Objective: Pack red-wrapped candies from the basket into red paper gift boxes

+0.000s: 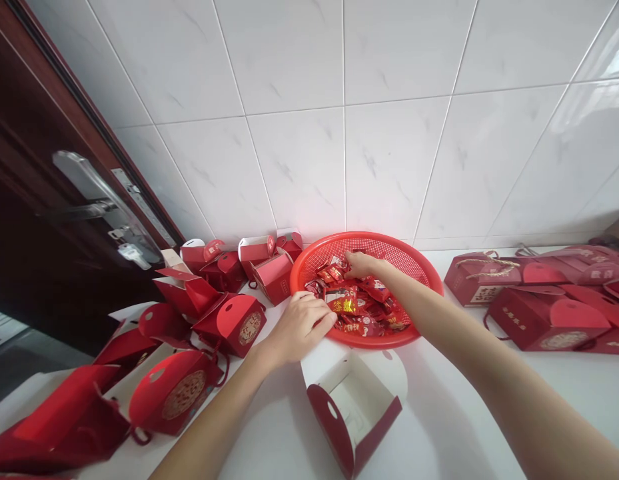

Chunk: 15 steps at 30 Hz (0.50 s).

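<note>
A red plastic basket (pixel 429 283) stands against the wall with a pile of red-wrapped sweets (pixel 346 303) in it. My left hand (pixel 306 323) grips the basket's near left rim, fingers bent over the edge. Inside, my right hand (pixel 362 265) reaches down at the far side of the pile. Its fingers are curled together among the wrappers; the fingertips and anything between them are hidden. In front of the basket, between my forearms, sits an open dark red gift box (pixel 362 400) with a white inside; I see no sweets in it.
Several red gift boxes (pixel 232 323) with open flaps crowd the left side of the white table (pixel 269 413). More red boxes (pixel 549 317), folded shut, stand at the right. Behind rises a tiled wall (pixel 389 167). A dark door (pixel 54 200) with keys is at the left.
</note>
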Each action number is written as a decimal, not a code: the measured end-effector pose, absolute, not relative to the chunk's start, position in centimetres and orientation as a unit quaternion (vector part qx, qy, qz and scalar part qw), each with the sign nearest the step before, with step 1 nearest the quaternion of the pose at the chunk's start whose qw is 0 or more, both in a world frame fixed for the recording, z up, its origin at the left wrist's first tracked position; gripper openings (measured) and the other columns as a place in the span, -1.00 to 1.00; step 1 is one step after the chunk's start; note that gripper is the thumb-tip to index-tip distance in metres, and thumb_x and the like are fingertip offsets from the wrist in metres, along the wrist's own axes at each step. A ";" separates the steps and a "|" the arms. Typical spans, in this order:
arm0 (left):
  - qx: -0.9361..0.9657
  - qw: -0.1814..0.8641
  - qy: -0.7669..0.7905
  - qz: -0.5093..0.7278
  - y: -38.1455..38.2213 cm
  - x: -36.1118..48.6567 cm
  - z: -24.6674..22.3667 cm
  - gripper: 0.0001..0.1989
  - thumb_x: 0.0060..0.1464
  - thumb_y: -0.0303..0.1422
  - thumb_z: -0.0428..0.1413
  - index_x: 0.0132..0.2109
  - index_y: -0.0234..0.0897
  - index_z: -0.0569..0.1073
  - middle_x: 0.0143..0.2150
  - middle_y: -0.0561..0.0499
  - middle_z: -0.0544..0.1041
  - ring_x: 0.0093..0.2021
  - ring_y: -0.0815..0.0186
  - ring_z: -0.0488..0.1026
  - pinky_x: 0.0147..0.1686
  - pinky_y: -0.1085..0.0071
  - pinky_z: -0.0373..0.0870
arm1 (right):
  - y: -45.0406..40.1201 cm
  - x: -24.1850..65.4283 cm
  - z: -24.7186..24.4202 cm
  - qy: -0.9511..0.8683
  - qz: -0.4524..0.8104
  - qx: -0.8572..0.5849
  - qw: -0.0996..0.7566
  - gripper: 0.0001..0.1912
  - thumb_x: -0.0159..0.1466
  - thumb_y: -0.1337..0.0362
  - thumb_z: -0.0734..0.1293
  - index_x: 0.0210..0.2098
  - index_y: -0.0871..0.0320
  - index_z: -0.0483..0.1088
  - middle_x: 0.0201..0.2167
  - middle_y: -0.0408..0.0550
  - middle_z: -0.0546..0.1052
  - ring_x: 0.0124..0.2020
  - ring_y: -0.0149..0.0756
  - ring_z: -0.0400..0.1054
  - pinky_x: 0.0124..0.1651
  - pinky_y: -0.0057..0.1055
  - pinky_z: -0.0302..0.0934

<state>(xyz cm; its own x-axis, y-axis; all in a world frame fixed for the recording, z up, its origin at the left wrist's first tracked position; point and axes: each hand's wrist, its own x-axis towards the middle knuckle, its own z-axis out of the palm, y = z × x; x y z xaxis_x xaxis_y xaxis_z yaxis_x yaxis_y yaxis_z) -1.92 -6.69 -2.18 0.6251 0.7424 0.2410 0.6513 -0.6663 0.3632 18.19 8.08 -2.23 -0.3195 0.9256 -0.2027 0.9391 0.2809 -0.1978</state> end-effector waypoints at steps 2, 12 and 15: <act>0.894 0.121 0.391 0.184 -6.7 -1.9 -2.2 -0.57 0.40 -0.30 -0.16 -0.44 -0.23 0.39 -0.29 0.02 0.66 -0.27 0.24 0.45 -0.04 0.19 0.20 | 8.0 18.0 -2.3 0.798 -0.147 0.584 0.002 -0.62 0.41 0.17 0.37 0.16 0.15 0.39 0.13 0.07 0.47 0.04 -0.14 0.45 0.04 -0.11 0.43; 0.896 0.111 0.391 0.179 -6.7 -2.1 -2.2 -0.56 0.40 -0.31 -0.16 -0.43 -0.23 0.40 -0.28 0.01 0.66 -0.27 0.24 0.43 -0.05 0.19 0.20 | 8.3 17.3 -2.2 0.795 -0.191 0.574 -0.043 -0.73 0.41 0.18 0.37 0.04 0.16 0.47 0.05 0.03 0.52 0.01 -0.17 0.46 0.05 -0.14 0.42; 0.895 0.113 0.392 0.178 -6.7 -2.1 -2.3 -0.56 0.40 -0.31 -0.16 -0.44 -0.23 0.41 -0.29 0.01 0.65 -0.28 0.24 0.44 -0.05 0.20 0.21 | 8.2 17.5 -2.3 0.793 -0.209 0.570 -0.059 -0.77 0.41 0.19 0.37 -0.03 0.18 0.48 0.00 0.01 0.54 -0.02 -0.20 0.47 0.04 -0.15 0.42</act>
<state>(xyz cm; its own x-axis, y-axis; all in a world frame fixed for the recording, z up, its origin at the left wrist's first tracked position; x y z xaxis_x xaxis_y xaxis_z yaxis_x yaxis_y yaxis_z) -2.07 -6.70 -2.27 0.6290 0.7424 0.2305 0.6623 -0.6670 0.3413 17.49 8.24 -2.27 -0.3436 0.9280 -0.1440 0.8786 0.2635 -0.3982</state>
